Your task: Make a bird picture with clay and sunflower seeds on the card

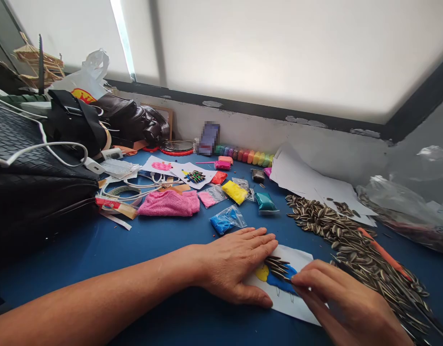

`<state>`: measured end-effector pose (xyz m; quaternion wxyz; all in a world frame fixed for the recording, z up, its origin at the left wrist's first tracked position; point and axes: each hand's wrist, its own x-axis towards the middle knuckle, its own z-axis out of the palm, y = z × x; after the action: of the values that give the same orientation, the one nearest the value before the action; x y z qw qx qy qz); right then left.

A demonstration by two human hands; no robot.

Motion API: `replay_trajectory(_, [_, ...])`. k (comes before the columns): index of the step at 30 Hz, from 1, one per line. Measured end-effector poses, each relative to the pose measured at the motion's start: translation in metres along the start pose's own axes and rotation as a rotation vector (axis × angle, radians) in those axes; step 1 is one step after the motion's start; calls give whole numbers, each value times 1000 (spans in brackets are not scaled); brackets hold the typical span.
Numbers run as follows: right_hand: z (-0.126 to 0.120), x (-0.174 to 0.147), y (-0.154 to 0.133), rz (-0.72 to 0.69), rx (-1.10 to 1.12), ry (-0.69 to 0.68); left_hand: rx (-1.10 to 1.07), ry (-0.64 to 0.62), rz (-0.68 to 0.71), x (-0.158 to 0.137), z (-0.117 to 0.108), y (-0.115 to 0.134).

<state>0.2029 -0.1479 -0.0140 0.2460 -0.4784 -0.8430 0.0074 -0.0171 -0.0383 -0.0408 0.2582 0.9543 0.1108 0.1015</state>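
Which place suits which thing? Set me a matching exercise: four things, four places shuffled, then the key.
1. pink terry cloth
2. heap of striped sunflower seeds
3. clear plastic packet of blue clay
4. bare left hand

A. beneath and around a long orange strip
B. over the left end of a white paper sheet
C. just left of a clear packet of pink clay
D. between the left hand and a plastic yellow packet

Pairs: 1-C; 2-A; 3-D; 4-B

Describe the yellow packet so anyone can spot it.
Find the blue table, then the left hand. Beyond that hand, the yellow packet lies between a pink packet and a teal packet. Its bright yellow colour sets it apart.
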Motion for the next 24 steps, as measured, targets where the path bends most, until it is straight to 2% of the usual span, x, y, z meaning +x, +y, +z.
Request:
replay_trajectory(7, [12,-3,-9,-13,-66,27,10,-11,-5,0,-1,1])
replay_trajectory(24, [17,-4,-7,-70,-137,35,43,12,15,1,0,0])
